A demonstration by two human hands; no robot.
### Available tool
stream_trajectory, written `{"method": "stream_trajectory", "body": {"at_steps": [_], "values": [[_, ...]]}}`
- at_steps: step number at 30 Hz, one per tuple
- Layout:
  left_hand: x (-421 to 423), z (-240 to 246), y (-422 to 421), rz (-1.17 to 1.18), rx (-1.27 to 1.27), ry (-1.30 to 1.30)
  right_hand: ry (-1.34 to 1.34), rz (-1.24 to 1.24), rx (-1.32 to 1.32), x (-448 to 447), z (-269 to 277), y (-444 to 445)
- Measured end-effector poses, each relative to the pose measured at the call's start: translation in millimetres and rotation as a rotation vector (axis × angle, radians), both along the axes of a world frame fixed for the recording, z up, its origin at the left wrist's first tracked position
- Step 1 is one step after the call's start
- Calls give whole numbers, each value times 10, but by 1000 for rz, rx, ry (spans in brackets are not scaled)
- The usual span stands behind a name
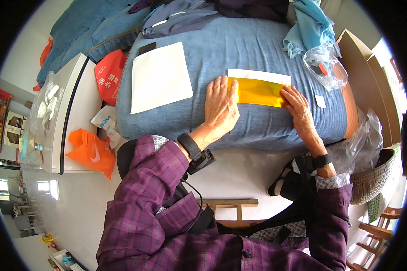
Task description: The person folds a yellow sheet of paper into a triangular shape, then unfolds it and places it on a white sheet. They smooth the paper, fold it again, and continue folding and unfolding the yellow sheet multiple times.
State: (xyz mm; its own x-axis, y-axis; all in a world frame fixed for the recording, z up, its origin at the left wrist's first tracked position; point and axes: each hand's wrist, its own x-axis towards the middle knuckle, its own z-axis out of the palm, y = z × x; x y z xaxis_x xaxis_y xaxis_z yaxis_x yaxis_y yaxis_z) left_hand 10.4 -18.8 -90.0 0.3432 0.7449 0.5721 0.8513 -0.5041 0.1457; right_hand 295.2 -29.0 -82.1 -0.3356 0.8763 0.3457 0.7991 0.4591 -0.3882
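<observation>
A strip of shiny golden-yellow film or foil (257,91) lies across the blue cloth cover (210,44) of a padded seat or bed before me. Along its far edge shows a band of white paper (259,74); how the two are joined cannot be made out. My left hand (222,103) rests palm down at the strip's left end, the thumb on the yellow surface. At the right end, the fingers of my right hand (296,103) lie flat over the strip's edge. Neither hand visibly pinches it. White paper sheets (161,78) lie left of my left hand.
A dark phone-like object (147,48) is partly under the sheets. Right of my right hand are a small white paper piece (320,101) and a clear plastic bag (325,66). Clothes (190,20) lie at the back. An orange bag (91,149) and a woven basket (371,183) flank me.
</observation>
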Motion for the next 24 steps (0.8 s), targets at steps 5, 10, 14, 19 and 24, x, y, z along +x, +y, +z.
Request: {"method": "stream_trajectory", "body": {"at_steps": [5, 10, 14, 19, 24], "values": [[-86, 8, -5, 50, -23, 23, 23, 50, -19, 37, 30, -21], [-182, -13, 16, 48, -24, -25, -45, 89, -68, 48, 166, -51], [-214, 27, 3, -4, 6, -64, 7, 139, -65, 76, 210, -71], [-107, 245, -105, -105, 155, -42, 34, 112, 35, 43, 187, -85], [19, 331, -140, -247, 167, 111, -7, 82, 68, 3, 227, -89]]}}
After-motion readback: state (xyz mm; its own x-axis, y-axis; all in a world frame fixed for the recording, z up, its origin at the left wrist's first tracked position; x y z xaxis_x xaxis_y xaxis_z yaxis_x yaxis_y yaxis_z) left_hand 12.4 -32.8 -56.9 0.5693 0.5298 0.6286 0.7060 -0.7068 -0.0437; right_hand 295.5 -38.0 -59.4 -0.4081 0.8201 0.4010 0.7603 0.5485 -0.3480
